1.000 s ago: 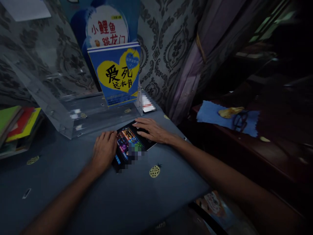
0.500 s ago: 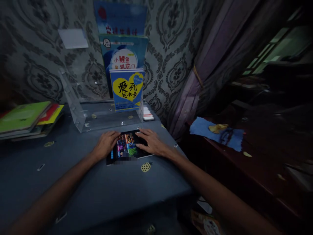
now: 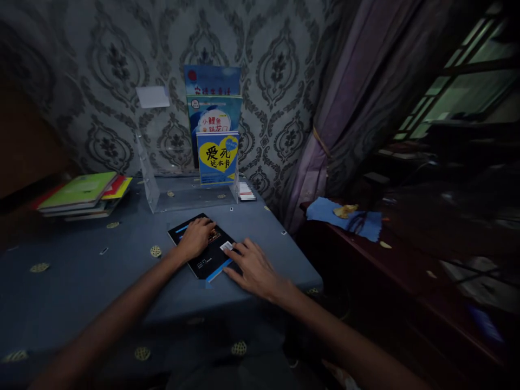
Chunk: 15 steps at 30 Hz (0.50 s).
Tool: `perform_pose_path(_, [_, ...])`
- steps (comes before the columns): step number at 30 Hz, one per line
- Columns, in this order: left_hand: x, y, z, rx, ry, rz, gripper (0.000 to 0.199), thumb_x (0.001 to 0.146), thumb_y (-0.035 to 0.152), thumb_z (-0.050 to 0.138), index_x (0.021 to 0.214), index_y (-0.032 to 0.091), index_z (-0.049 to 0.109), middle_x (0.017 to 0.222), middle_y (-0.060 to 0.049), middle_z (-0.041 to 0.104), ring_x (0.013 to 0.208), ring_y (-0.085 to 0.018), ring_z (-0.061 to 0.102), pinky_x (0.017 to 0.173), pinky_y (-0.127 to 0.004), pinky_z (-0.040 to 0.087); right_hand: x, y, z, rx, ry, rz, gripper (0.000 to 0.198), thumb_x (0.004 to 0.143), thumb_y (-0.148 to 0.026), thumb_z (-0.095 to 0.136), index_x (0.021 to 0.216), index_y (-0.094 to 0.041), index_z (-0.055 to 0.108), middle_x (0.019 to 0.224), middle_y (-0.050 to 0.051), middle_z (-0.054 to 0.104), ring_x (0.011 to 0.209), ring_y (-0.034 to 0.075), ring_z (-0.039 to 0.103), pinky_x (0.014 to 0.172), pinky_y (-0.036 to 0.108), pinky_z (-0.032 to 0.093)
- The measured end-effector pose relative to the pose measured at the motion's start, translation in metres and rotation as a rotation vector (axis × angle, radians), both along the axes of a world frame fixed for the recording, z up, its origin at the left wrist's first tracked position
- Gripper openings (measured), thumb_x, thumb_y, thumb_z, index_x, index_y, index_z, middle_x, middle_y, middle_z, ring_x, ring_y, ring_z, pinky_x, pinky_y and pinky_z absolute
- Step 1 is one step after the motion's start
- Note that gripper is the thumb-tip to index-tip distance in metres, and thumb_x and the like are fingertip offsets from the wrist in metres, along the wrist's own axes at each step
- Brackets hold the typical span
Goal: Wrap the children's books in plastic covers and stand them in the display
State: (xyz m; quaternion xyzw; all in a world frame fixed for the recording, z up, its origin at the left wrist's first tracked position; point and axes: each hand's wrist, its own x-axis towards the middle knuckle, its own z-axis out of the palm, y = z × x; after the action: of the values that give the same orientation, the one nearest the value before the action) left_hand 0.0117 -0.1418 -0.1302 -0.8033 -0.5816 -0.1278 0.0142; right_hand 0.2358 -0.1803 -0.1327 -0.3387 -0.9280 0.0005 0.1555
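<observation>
A black-covered book [image 3: 203, 262] lies flat on the cloth-covered table [image 3: 134, 281], turned at an angle. It has a white barcode label, a blue strip along its near right edge and a small coloured picture. My left hand [image 3: 197, 238] rests on the book's upper part, fingers stretched over the cover and partly hiding the picture. At the near right edge, my right hand [image 3: 254, 268] touches the book with its fingers extended, the thumb apart near the blue strip. Behind it stands a clear acrylic stand [image 3: 148, 176] holding a blue book with a yellow heart [image 3: 217, 160].
Two taller books, a teal one [image 3: 213, 116] and a blue one [image 3: 213, 78], stand behind the heart book. On the left is a stack of books [image 3: 81, 197]. A purple curtain [image 3: 325, 141] and a dark red surface with a blue cloth [image 3: 345, 219] are to the right.
The book has turned and now shows the barcode and blue strip by my right hand. My right hand has come nearer; my left lies further over the cover. The camera view has shifted.
</observation>
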Motion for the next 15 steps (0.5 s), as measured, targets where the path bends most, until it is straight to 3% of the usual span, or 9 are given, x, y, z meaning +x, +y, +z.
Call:
perform_pose_path(6, [0.005, -0.009, -0.005, -0.008, -0.032, -0.060, 0.039, 0.102, 0.020, 0.042, 0.135, 0.022, 0.063, 0.144, -0.012, 0.062, 0.137, -0.024, 0.054, 0.116, -0.047, 0.040, 0.002, -0.009, -0.002, 0.020, -0.017, 0.022, 0.043, 0.097, -0.036, 0.064, 0.134, -0.015, 0.064, 0.119, 0.015, 0.068, 0.107, 0.033, 0.057, 0.092, 0.050, 0.052])
perform_pose_path(15, [-0.026, 0.029, -0.003, -0.012, -0.143, 0.021, 0.054, 0.088, 0.002, 0.047, 0.135, 0.021, 0.065, 0.143, -0.010, 0.064, 0.134, -0.026, 0.059, 0.115, -0.041, 0.045, 0.005, 0.006, 0.011, 0.037, -0.001, 0.107, 0.030, 0.097, -0.036, 0.065, 0.120, -0.017, 0.070, 0.104, 0.012, 0.070, 0.101, 0.030, 0.059, 0.090, 0.047, 0.052])
